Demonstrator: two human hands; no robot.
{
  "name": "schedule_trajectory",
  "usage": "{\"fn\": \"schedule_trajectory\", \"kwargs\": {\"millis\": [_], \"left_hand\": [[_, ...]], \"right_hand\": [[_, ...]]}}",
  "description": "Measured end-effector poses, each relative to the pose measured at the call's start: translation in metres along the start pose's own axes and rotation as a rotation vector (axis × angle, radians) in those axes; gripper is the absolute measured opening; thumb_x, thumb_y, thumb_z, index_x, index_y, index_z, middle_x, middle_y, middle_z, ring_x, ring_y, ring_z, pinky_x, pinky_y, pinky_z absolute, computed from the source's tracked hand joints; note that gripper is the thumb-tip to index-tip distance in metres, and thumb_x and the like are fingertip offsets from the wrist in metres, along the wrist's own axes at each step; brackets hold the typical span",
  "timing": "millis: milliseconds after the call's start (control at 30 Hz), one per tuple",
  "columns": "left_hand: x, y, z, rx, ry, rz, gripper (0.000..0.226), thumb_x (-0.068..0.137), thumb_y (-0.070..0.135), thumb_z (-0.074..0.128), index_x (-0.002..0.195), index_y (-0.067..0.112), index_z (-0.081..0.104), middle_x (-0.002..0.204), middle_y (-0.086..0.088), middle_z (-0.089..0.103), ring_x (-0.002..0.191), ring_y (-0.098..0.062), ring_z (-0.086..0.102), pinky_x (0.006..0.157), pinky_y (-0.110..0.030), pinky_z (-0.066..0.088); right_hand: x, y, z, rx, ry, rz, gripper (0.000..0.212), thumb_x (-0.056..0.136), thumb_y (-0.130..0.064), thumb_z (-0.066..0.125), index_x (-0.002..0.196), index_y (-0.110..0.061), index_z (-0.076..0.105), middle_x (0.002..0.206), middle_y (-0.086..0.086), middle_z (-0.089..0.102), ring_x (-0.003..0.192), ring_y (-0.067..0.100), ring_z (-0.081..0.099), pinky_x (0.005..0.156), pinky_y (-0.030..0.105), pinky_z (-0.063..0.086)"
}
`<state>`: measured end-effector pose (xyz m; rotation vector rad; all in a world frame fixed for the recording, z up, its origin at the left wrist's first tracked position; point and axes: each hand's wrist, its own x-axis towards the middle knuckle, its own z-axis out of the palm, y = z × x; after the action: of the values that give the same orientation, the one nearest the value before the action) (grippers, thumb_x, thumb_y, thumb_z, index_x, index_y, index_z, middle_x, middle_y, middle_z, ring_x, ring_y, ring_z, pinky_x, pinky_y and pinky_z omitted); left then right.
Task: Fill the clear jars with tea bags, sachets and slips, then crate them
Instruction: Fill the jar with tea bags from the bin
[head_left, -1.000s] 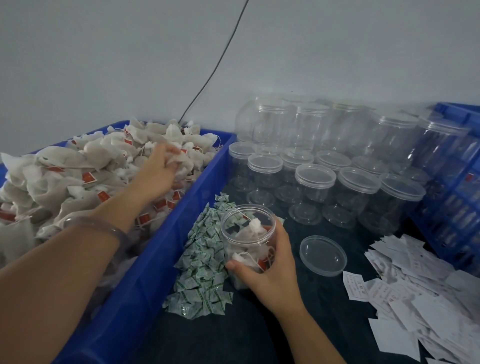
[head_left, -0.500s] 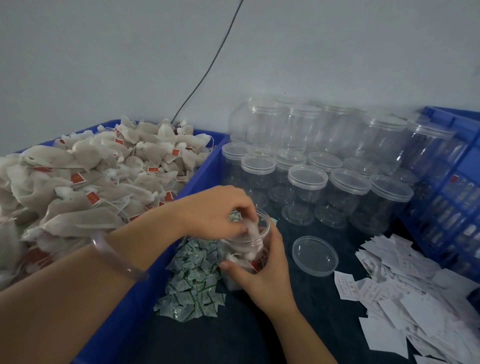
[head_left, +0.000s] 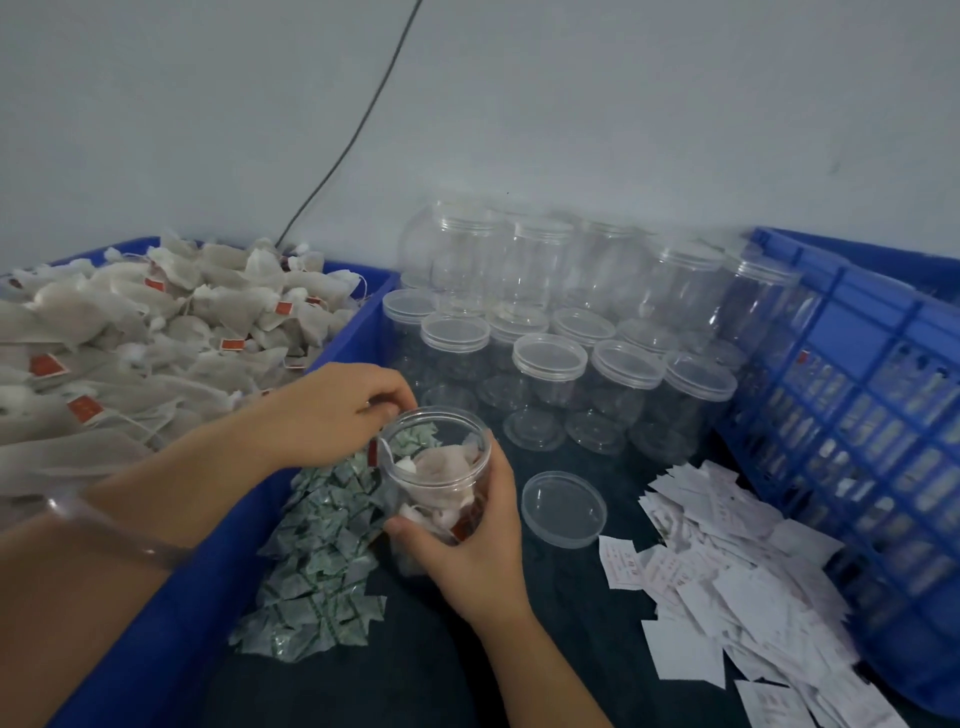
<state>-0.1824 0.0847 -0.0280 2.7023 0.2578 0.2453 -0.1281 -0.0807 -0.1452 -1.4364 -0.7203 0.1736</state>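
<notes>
The left hand (head_left: 332, 415) hovers with fingertips curled together at the rim of the jar (head_left: 439, 414), while the right hand (head_left: 467, 545) wraps the jar's near side.

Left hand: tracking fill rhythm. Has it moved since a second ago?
Yes. The left hand left the tea-bag bin and moved right to the rim of the open jar.

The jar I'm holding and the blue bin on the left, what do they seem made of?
The jar: probably clear glossy plastic; the tea bags inside show through its wall. The bin: looks like opaque blue moulded plastic, smooth with a dull sheen.
</notes>
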Motion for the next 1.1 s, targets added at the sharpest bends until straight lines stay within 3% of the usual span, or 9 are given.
{"fn": "schedule_trajectory", "kwargs": {"millis": [233,367,467,533,667,733,900,1000,1100], "left_hand": [[0.005,0.0,0.008,0.162,-0.173,-0.105,0.022,0.101,0.021,0.046,0.119,0.026,0.058,0.119,0.007,0.054,0.102,-0.008,0.05,0.086,-0.023,0.037],[0.007,0.006,0.015,0.296,-0.359,-0.193,0.033,0.099,0.025,0.05,0.131,0.017,0.054,0.131,-0.005,0.055,0.114,-0.019,0.054,0.091,-0.029,0.043],[0.012,0.018,0.023,0.429,-0.451,-0.21,0.026,0.097,0.02,0.051,0.12,0.01,0.059,0.113,-0.011,0.062,0.089,-0.021,0.056,0.074,-0.032,0.045],[0.016,0.026,0.024,0.322,-0.39,-0.201,0.031,0.095,0.014,0.051,0.126,0.013,0.055,0.118,-0.007,0.06,0.093,-0.02,0.058,0.071,-0.027,0.043],[0.013,0.044,0.014,-0.683,-0.343,-0.268,0.073,0.085,-0.012,0.054,0.143,0.029,0.036,0.138,0.002,0.045,0.101,-0.015,0.066,0.066,-0.02,0.055],[0.008,0.052,0.005,-0.919,-0.333,-0.256,0.064,0.083,-0.015,0.061,0.132,0.024,0.048,0.128,-0.006,0.057,0.093,-0.019,0.072,0.067,-0.023,0.057],[0.002,0.067,0.006,-0.768,0.012,-0.22,0.025,0.076,-0.001,0.076,0.097,0.011,0.069,0.086,-0.008,0.074,0.075,-0.017,0.074,0.062,-0.02,0.057],[0.001,0.077,0.022,-0.647,0.14,-0.1,0.016,0.08,0.009,0.076,0.088,0.023,0.072,0.082,0.006,0.075,0.078,-0.006,0.072,0.07,-0.02,0.058],[0.004,0.074,0.042,-0.589,0.277,-0.017,0.021,0.091,0.013,0.064,0.098,0.032,0.071,0.092,0.02,0.072,0.088,0.008,0.065,0.074,-0.006,0.05]], "right_hand": [[0.006,0.002,-0.015,0.02,0.055,0.01,0.108,0.054,-0.034,0.087,0.147,-0.032,0.032,0.136,-0.006,0.052,0.123,0.007,0.054,0.094,0.02,0.05],[0.009,0.002,-0.024,0.031,0.088,0.017,0.102,0.057,-0.024,0.087,0.144,-0.031,0.035,0.132,-0.007,0.055,0.119,0.006,0.057,0.09,0.017,0.05],[0.009,-0.001,-0.034,0.031,0.062,0.025,0.096,0.058,-0.022,0.087,0.141,-0.026,0.039,0.127,-0.004,0.059,0.115,0.009,0.061,0.088,0.019,0.051],[0.006,-0.004,-0.043,0.048,0.067,0.031,0.098,0.056,-0.03,0.087,0.141,-0.024,0.039,0.126,-0.004,0.06,0.112,0.007,0.062,0.086,0.016,0.051],[0.0,-0.004,-0.055,0.078,0.139,0.032,0.098,0.053,-0.038,0.083,0.139,-0.022,0.041,0.122,-0.008,0.062,0.106,0.0,0.063,0.08,0.01,0.049],[-0.001,-0.002,-0.056,0.061,0.146,0.029,0.098,0.052,-0.039,0.082,0.139,-0.021,0.041,0.122,-0.006,0.062,0.107,0.002,0.063,0.081,0.011,0.049],[-0.002,0.002,-0.052,0.048,0.125,0.025,0.097,0.053,-0.038,0.084,0.139,-0.031,0.04,0.119,-0.016,0.061,0.109,-0.002,0.06,0.084,0.011,0.049],[-0.005,0.002,-0.05,0.039,0.114,0.008,0.093,0.054,-0.034,0.084,0.136,-0.036,0.041,0.121,-0.015,0.06,0.11,0.001,0.061,0.085,0.012,0.049],[-0.006,0.002,-0.052,0.047,0.125,0.004,0.091,0.053,-0.034,0.084,0.133,-0.042,0.04,0.122,-0.016,0.059,0.112,0.0,0.06,0.085,0.012,0.049]]}}
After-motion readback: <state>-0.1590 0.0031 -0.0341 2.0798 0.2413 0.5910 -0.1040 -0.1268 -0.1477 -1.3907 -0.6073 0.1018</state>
